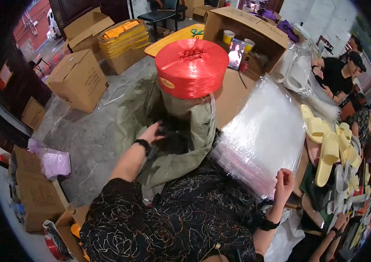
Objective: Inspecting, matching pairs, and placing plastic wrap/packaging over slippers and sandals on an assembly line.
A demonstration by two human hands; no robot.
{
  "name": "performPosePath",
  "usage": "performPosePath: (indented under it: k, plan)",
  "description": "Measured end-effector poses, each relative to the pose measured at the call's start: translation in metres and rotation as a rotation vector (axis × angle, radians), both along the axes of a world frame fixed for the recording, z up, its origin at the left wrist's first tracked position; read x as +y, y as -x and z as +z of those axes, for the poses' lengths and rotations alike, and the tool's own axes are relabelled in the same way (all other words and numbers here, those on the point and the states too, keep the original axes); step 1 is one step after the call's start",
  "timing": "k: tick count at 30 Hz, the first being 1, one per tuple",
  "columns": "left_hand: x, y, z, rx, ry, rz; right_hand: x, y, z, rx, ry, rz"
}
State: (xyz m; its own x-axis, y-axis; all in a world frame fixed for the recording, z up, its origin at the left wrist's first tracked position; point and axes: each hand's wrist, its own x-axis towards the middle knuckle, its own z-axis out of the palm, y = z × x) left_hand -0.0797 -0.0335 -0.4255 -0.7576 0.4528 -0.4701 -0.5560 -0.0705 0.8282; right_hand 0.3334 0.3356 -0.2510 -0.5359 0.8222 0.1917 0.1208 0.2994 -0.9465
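Observation:
My left hand (151, 133) reaches into the mouth of a grey-green woven sack (200, 135). Something dark shows at its fingertips, but blur and shadow hide whether they grip it. At the right, my right hand (284, 187) is raised beside the near corner of a stack of clear plastic bags (269, 131). Its fingers are loosely curled and apart from the thumb, with nothing visible in them. Just beyond the sack's opening sits a big roll of red plastic twine (192, 72).
Yellow slippers (327, 159) crowd the table at right, where other people (347, 72) work. An open carton (248, 37) holds cups and a propped phone (236, 54). Cardboard boxes (77, 81) stand on the floor (80, 137) at left, near a pink plastic packet (56, 163).

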Motion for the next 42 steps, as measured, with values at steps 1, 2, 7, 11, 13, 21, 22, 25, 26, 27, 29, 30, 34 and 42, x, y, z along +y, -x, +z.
performPosePath:
  k: [1, 2, 7, 11, 13, 21, 22, 25, 26, 27, 29, 30, 34, 42]
  plan:
    - [-0.008, 0.023, -0.041, 0.006, 0.017, 0.055, -0.002, 0.007, 0.000, 0.006, 0.017, 0.055]
    - [-0.032, 0.038, -0.089, -0.065, 0.327, 0.290, 0.000, 0.014, -0.003, 0.017, 0.013, 0.097]
    - [0.006, 0.029, -0.074, 0.234, 0.876, 0.402, 0.015, 0.004, -0.009, 0.066, -0.113, 0.014]
    - [0.069, -0.033, 0.055, 1.052, 0.230, 0.573, 0.027, -0.038, -0.002, 0.033, -0.154, -0.141]
    - [0.062, -0.064, 0.129, 1.280, 0.383, 0.473, 0.026, -0.013, -0.008, 0.012, -0.159, -0.171]
    - [0.166, -0.138, 0.238, 1.775, 0.046, -0.239, 0.047, -0.005, 0.036, -0.013, -0.261, -0.279]
    - [0.183, -0.146, 0.236, 1.791, 0.021, -0.322, 0.064, -0.008, 0.041, -0.046, -0.429, -0.361]
    - [0.226, -0.152, 0.213, 1.871, 0.012, -0.476, 0.111, -0.016, 0.062, -0.126, -0.459, -0.521]
    - [0.238, -0.151, 0.206, 1.929, 0.024, -0.556, 0.139, -0.025, 0.061, -0.277, -0.579, -0.598]
    - [0.246, -0.151, 0.200, 1.939, 0.010, -0.552, 0.171, -0.035, 0.055, -0.431, -0.695, -0.675]
    - [0.250, -0.151, 0.181, 1.914, 0.230, -0.700, 0.210, -0.038, 0.056, -0.447, -0.579, -0.690]
    - [0.251, -0.150, 0.170, 1.803, 0.314, -0.812, 0.227, -0.037, 0.058, -0.533, -0.514, -0.745]
    - [0.247, -0.151, 0.146, 1.858, 0.384, -0.795, 0.272, -0.031, 0.059, -0.639, -0.392, -0.785]
    - [0.244, -0.152, 0.145, 1.828, 0.368, -0.752, 0.264, 0.028, 0.077, -0.254, -0.525, -0.695]
